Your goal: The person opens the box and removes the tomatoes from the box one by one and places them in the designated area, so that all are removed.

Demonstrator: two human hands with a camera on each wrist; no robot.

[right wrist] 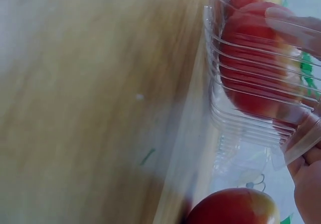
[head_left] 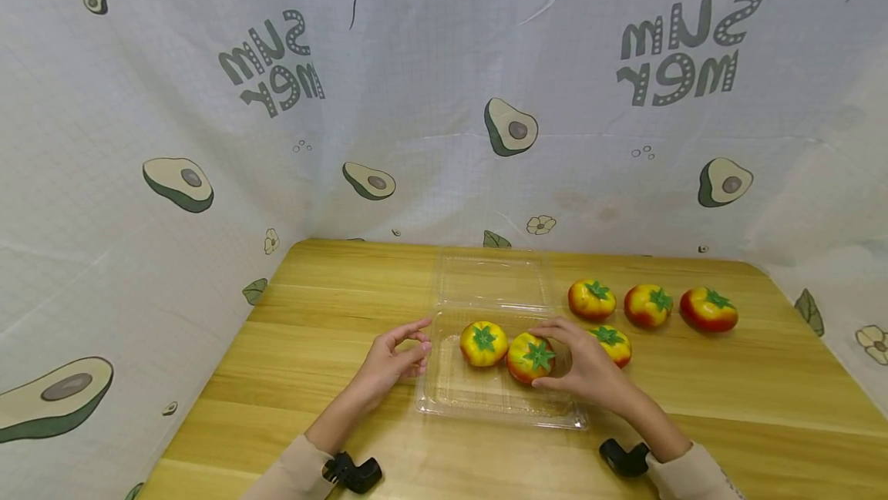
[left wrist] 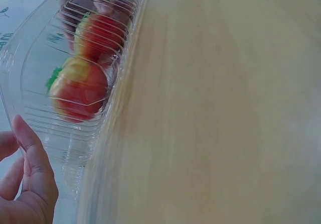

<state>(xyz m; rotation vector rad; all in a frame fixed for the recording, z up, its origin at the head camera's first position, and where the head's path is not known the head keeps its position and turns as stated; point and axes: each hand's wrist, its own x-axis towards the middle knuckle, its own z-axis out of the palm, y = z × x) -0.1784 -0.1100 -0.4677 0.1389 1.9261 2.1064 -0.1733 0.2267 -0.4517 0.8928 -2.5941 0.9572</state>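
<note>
An open clear plastic box point(head_left: 458, 400) lies on the table with its lid point(head_left: 496, 281) folded back behind it. My right hand point(head_left: 586, 365) grips a red-and-yellow tomato point(head_left: 530, 357) with a green leafy top, thumb and fingers on its right side, inside the box. A second tomato point(head_left: 483, 343) sits in the box just to its left. My left hand point(head_left: 391, 361) pinches the box's left rim between thumb and fingers, as the left wrist view shows point(left wrist: 35, 174). Through the ribbed wall, the right wrist view shows the held tomato point(right wrist: 261, 68) low in the box.
Three more tomatoes stand in a row at the back right: one left point(head_left: 592, 300), one middle point(head_left: 648, 306), one right point(head_left: 708, 310). Another tomato point(head_left: 612, 344) lies right of the box, partly behind my right hand. A printed curtain point(head_left: 430, 99) borders the wooden table point(head_left: 333, 292).
</note>
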